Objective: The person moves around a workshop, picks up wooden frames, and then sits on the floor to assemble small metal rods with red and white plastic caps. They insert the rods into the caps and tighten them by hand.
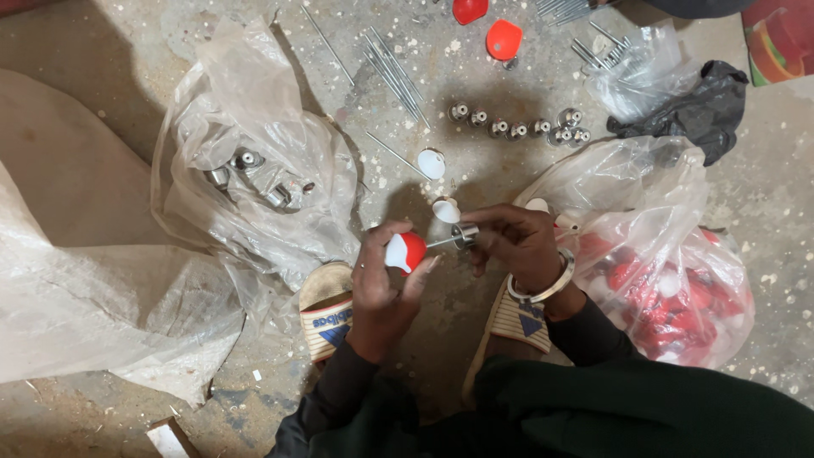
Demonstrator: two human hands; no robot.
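- Nearest, two striped slippers [326, 314] sit on the speckled concrete floor [110, 110], one under each forearm.
- Above them, the left hand [381, 284] is curled around a small red-and-white ball-shaped piece [405, 252], thumb and fingers pinching it.
- Just beside it, the right hand [517, 242], wearing a metal bangle [543, 284] at the wrist, grips a silvery metal fitting [465, 235] between its fingertips; a thin rod joins the fitting to the red-and-white piece, so the two hands meet over one assembly (held in the air between the slippers).
- To the right, touching that forearm, a clear plastic bag [661, 271] holds many red parts.
- To the left, a crumpled clear bag [254, 170] holds several metal fittings.
- Just beyond the hands, two white caps [431, 163] lie on the floor.
- Farther on, a row of loose metal fittings [517, 127] stands in a line.
- Beyond those, thin metal rods [392, 72] lie scattered, and two red caps [504, 39] rest near the top edge.
- At far right, a dark cloth [704, 110] lies beside another clear bag.
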